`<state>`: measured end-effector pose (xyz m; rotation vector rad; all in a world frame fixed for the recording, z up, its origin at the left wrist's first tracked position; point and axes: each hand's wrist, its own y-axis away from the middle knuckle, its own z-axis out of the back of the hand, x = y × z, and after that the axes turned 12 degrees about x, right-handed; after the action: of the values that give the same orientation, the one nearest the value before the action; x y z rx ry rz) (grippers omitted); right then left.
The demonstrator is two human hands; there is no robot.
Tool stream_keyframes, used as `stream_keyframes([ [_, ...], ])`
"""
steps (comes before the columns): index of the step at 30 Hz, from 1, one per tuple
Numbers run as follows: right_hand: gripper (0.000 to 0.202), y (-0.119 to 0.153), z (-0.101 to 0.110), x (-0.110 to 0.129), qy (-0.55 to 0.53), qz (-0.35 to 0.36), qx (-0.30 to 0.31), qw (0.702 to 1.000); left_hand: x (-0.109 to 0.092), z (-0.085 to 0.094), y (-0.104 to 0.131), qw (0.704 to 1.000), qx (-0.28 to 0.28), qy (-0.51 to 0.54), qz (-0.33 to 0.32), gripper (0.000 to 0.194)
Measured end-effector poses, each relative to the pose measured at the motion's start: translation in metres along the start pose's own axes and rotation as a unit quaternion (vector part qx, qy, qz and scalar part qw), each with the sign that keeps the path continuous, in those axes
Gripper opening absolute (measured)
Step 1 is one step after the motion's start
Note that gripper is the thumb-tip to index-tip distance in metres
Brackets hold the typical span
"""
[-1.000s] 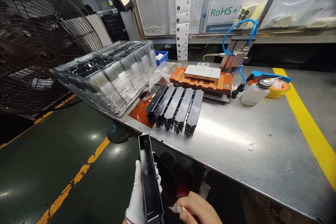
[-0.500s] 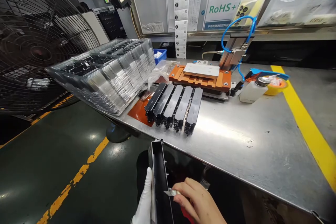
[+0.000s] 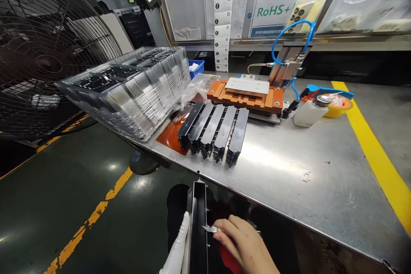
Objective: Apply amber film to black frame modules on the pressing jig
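Observation:
My left hand, in a white glove, holds a long black channel-shaped part from its left side, below the table's front edge. The part's far end points toward the table. Bare and closed, my right hand pinches a small knife blade, whose tip lies over the part's right edge. Several long black parts lie side by side on the metal table, partly over an orange sheet.
Stacked clear trays stand at the table's left, near a large fan. Behind the black parts is an orange fixture with a blue hose. A white bottle and yellow tape roll stand right of it.
The held black part has shifted slightly right and down, with my left hand. My right hand and the blade have moved slightly up along its edge.

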<state>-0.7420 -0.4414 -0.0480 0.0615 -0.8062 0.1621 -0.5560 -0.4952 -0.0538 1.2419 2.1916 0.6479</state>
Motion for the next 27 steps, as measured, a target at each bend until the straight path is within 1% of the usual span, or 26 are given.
stream_keyframes([
  [5, 0.026, 0.006, -0.001, 0.003, -0.035, 0.008, 0.063, 0.997, 0.001, -0.001, -0.001, 1.000, 0.002, 0.007, 0.000, 0.030],
  [7, 0.026, 0.004, -0.001, 0.000, -0.030, -0.008, 0.059, 0.998, 0.003, 0.001, -0.001, 1.000, 0.003, 0.008, 0.013, 0.032],
  [11, 0.034, -0.006, 0.002, -0.011, -0.018, -0.065, 0.017, 0.998, 0.009, 0.003, 0.001, 0.999, 0.004, 0.010, 0.044, 0.035],
  [13, 0.035, -0.008, 0.005, -0.012, -0.031, -0.079, 0.017, 0.996, 0.011, 0.004, 0.003, 0.998, 0.006, 0.011, 0.055, 0.034],
  [16, 0.034, -0.005, 0.006, -0.009, -0.054, -0.057, 0.045, 0.996, 0.012, 0.006, 0.003, 0.998, 0.007, 0.015, 0.067, 0.033],
  [18, 0.034, 0.000, 0.003, -0.005, -0.050, -0.037, 0.050, 0.997, 0.012, 0.008, 0.003, 0.997, 0.006, 0.018, 0.073, 0.033],
  [21, 0.034, 0.003, -0.003, -0.004, -0.023, -0.027, 0.025, 0.999, 0.012, 0.011, 0.003, 0.996, 0.003, 0.021, 0.081, 0.034],
  [24, 0.038, -0.002, -0.005, -0.010, 0.004, -0.023, 0.002, 1.000, 0.012, 0.013, 0.004, 0.996, 0.001, 0.020, 0.090, 0.036],
  [27, 0.039, -0.009, -0.003, -0.021, 0.011, -0.053, -0.038, 0.998, 0.013, 0.015, 0.008, 0.995, 0.000, 0.016, 0.100, 0.036],
])
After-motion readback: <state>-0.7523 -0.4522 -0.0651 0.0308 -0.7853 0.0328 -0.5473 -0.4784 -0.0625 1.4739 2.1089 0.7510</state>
